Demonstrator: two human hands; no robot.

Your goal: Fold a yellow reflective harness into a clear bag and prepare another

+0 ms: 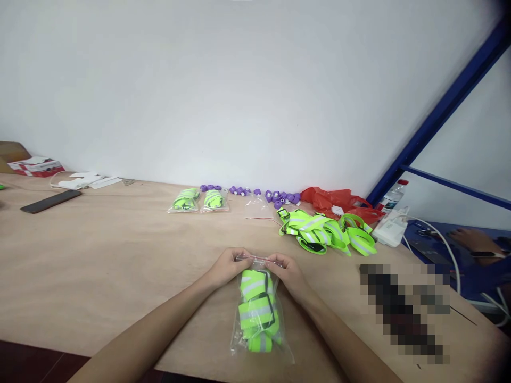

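A clear zip bag (pixel 282 340) lies on the table in front of me, its sealing edge pointing away. Inside it are folded neon-green reflective straps (pixel 255 311) with silver stripes and black trim. My left hand (pixel 235 264) pinches the left part of the bag's top edge. On the right part of the same edge, my right hand (pixel 284 268) pinches between thumb and fingers. A thin red line runs along the edge between both hands. Whether the seal is fully closed, I cannot tell.
Two filled bags (pixel 186 199) stand near the wall beside purple rolls (pixel 281 198) and a flat clear bag (pixel 257 207). Loose green straps (pixel 315 229), a red plastic bag (pixel 339 199), a bottle (pixel 393 197) and a white adapter (pixel 391 226) are at right. Another person's hand (pixel 473 242) shows beyond.
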